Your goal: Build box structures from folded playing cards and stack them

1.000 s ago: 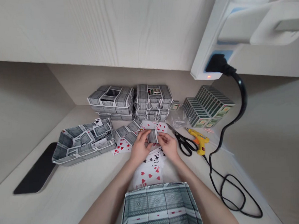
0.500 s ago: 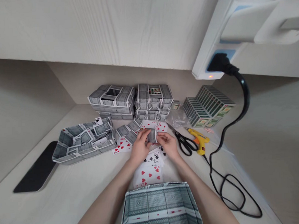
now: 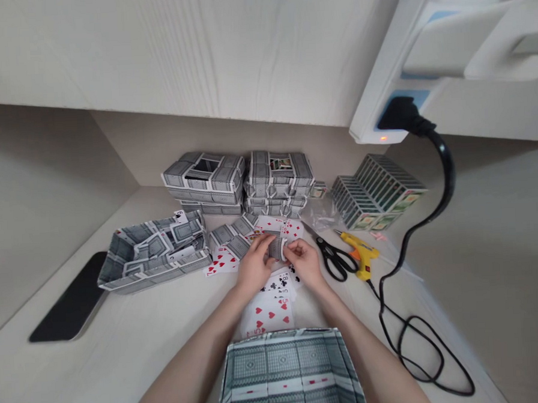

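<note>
My left hand and my right hand meet over the middle of the desk, both closed on a small folded piece of grey-backed playing cards. Loose face-up cards with red hearts and black clubs lie under and in front of my hands. More grey-backed cards lie flat just behind my left hand. A box made of joined cards stands at the near edge between my forearms.
A wide card tray sits left, a black phone beyond it. Stacked card boxes stand at the back. Card packs, black scissors, a yellow glue gun and its black cable lie right.
My hands stay together on the folded card piece, with only small finger shifts. The view has drifted slightly.
</note>
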The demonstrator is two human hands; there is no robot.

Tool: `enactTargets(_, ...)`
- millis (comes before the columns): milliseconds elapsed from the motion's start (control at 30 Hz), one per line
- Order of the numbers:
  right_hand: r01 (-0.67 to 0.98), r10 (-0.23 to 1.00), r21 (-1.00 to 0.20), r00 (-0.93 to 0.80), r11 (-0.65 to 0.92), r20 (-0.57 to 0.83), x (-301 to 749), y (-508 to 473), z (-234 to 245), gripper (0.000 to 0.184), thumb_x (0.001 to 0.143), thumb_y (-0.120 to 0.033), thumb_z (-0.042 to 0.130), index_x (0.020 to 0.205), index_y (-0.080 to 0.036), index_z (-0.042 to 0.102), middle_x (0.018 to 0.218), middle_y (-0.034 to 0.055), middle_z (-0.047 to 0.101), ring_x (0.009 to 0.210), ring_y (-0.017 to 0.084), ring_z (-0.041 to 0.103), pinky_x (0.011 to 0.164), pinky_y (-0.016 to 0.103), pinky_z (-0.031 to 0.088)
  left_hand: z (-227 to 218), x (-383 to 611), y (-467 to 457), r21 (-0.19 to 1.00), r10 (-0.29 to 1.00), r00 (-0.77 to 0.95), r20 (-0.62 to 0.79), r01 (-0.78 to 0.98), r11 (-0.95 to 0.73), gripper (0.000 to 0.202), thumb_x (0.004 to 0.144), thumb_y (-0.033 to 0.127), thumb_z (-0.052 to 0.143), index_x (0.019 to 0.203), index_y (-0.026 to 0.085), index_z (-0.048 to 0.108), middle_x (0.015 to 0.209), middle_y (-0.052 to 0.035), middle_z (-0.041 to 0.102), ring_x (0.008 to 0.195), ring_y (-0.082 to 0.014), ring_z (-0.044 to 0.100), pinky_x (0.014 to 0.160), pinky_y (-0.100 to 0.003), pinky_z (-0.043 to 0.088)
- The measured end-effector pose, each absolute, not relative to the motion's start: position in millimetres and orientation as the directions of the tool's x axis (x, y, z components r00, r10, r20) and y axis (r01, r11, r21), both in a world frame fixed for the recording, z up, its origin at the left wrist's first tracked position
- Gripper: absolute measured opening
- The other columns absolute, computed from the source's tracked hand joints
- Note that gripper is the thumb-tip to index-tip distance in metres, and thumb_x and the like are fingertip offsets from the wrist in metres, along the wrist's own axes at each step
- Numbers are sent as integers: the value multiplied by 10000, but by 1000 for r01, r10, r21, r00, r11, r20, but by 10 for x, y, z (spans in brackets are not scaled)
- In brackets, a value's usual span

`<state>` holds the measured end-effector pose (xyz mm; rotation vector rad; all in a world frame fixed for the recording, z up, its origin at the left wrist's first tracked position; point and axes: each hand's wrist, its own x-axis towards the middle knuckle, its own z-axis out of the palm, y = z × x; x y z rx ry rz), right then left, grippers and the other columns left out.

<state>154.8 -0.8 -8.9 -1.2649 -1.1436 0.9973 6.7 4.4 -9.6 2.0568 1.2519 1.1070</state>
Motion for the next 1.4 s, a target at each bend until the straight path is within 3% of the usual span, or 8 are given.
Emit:
enactTargets(367, 129, 966, -991, 249, 36, 67, 1539, -15, -142, 280, 666, -445, 629, 628, -205, 491, 482, -42, 528, 362, 131, 516, 348, 241, 396, -56, 73, 27, 726, 892, 276, 359, 518, -453, 581, 713, 50, 550, 1241, 277, 461, 1301, -26, 456, 1171, -194, 468, 989, -366, 420)
enactTargets(567, 34, 984, -998, 166, 59, 64, 1532, -33, -66, 311, 729, -514, 561, 691, -207, 527, 499, -25, 555, 398, 155, 554, 397, 275, 454, -63, 82, 38, 736, 897, 230, 376, 514, -440, 577, 705, 45, 554, 1232, 263, 469, 1274, -44, 467, 1135, -207, 488, 946, -372, 454)
enactTargets(633, 4, 986, -998, 155, 63, 63, 1519, -34, -58, 315, 751, -517, 534, 779, -205, 560, 511, -18, 569, 413, 160, 559, 427, 288, 475, -63, 81, 46, 743, 898, 205, 390, 505, -438, 570, 705, 50, 556, 1227, 265, 476, 1263, -48, 466, 1068, -195, 528, 910, -357, 478)
enactTargets(767, 21, 981, -994, 159, 108, 110, 1493, -33, -94, 388, 679, -428, 644, 978, -200, 547, 655, 3, 624, 490, 163, 588, 470, 287, 491, -57, 75, 48, 758, 902, 189, 389, 492, -429, 553, 705, 94, 592, 1219, 272, 492, 1234, -53, 462, 771, -120, 585, 795, -320, 525)
enactTargets(1033, -44, 995, -994, 44, 96, 95, 1499, -53, -74, 306, 667, -341, 664, 898, -206, 516, 603, -29, 614, 493, 146, 579, 519, 272, 479, -42, 63, 37, 768, 904, 197, 380, 477, -427, 553, 689, 71, 601, 1199, 270, 523, 1200, -43, 475, 615, -65, 535, 721, -290, 529)
enactTargets(1233, -43, 995, -995, 20, 94, 93, 1502, -60, -64, 273, 655, -355, 666, 802, -222, 480, 587, -40, 601, 467, 143, 568, 502, 269, 472, -55, 53, 25, 759, 895, 239, 377, 474, -446, 567, 707, 90, 587, 1230, 287, 488, 1285, -47, 438, 712, -93, 570, 765, -310, 526)
enactTargets(1400, 150, 971, -975, 150, 163, 185, 1482, -80, -106, 257, 699, -347, 619, 893, -210, 524, 648, -13, 610, 538, 153, 575, 507, 260, 469, -2, 60, 4, 721, 874, 233, 425, 496, -483, 513, 721, 173, 615, 1211, 254, 488, 1267, -63, 452, 1082, -200, 508, 908, -370, 462)
